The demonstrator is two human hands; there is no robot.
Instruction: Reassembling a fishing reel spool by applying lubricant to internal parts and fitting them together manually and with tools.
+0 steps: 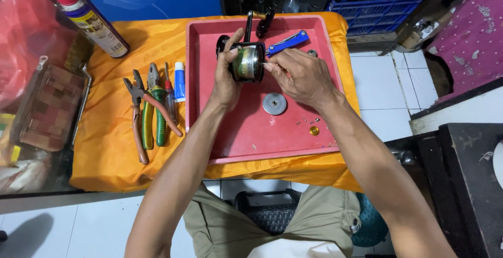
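Pliers (pixel 140 127) lie left of the red tray (pixel 246 137). Over the tray, the left hand (pixel 225 77) has its fingers clamped round a reel (pixel 247 63); the right hand (pixel 299 74) pinches a small part at its side. Seemingly mid-disassembly; steady fingertip work is needed. A disc (pixel 274 103) lies below.

the near half of the red tray (pixel 246 137) lies mostly bare, broken only by a metal disc (pixel 274 103), small screws (pixel 313 121) and a brass cap (pixel 314 130); pliers (pixel 140 116) and a blue tube (pixel 179 82) crowd the cloth at its left.
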